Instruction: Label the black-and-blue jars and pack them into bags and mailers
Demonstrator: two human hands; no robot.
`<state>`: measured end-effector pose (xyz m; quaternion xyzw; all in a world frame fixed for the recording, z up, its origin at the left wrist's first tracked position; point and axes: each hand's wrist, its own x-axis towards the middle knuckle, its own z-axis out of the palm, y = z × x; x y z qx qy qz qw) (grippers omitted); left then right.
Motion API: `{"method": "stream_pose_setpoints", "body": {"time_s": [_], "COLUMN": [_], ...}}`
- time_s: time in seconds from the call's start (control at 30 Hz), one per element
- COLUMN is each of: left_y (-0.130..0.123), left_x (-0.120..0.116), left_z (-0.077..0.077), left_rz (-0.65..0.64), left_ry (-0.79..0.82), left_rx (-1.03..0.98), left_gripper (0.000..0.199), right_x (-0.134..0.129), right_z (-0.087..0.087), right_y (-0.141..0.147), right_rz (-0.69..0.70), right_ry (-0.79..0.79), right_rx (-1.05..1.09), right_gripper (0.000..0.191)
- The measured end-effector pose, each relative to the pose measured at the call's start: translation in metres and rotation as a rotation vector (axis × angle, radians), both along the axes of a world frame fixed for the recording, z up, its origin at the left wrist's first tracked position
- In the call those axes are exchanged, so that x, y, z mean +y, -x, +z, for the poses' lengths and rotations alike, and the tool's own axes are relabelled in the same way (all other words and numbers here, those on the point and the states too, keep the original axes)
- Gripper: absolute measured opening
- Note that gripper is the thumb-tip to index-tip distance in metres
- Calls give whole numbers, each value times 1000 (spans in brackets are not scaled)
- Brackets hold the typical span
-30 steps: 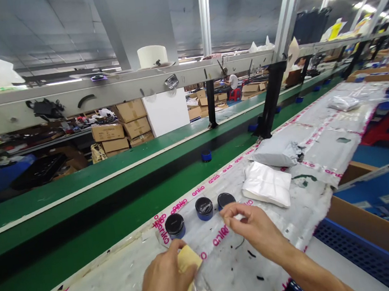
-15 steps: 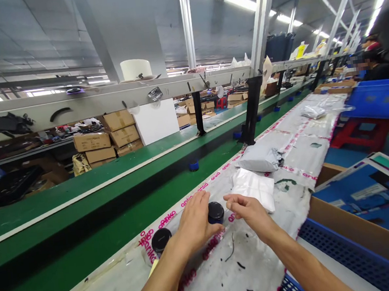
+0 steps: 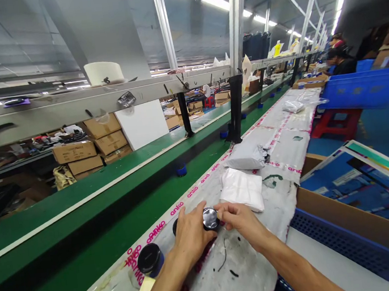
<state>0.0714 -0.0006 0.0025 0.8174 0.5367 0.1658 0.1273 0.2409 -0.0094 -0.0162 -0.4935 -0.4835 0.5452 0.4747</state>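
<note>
My left hand [image 3: 190,231] curves its thumb and fingers round a small round container with a glossy black top [image 3: 210,219], on the plastic-covered bench. At that container's right edge my right hand [image 3: 236,217] is closed in a pinch; what its fingertips hold, if anything, is too small to make out. Another dark round piece [image 3: 174,226] shows partly behind my left hand. Nearer, beside my left forearm, stands a black-topped round container with a dark blue side [image 3: 151,260]. A pale yellow block or pad [image 3: 145,290] lies next to it, partly covered by the forearm.
Beyond my hands lie a white soft packet [image 3: 242,189] and a grey bag [image 3: 246,155]. A green conveyor [image 3: 118,209] runs along the left, carrying a blue piece [image 3: 181,170]. At right stand a carton of printed sheets [image 3: 357,207] and a blue basket [image 3: 329,238].
My right hand has come in to the container's edge, where its fingertips now pinch. The container's top now looks shinier. The view has shifted, showing another round piece behind my left hand.
</note>
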Motion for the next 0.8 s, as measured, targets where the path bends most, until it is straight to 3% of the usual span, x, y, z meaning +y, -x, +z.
{"method": "stream_pose_setpoints", "body": {"time_s": [0.1, 0.3, 0.8], "left_y": [-4, -10, -13], "left_x": [-2, -7, -10], "left_z": [-6, -9, -16], "left_rz": [42, 37, 27], "left_ry": [-21, -65, -172], "left_rx": [1, -8, -13], "left_gripper": [72, 51, 45], "right_x": [-2, -4, -6], "right_z": [-1, -8, -17], "right_y": [-3, -7, 1], "right_rz": [-4, -28, -89], "right_ry": [-17, -51, -44], "right_rx": [-15, -62, -120], "right_gripper": [20, 16, 18]}}
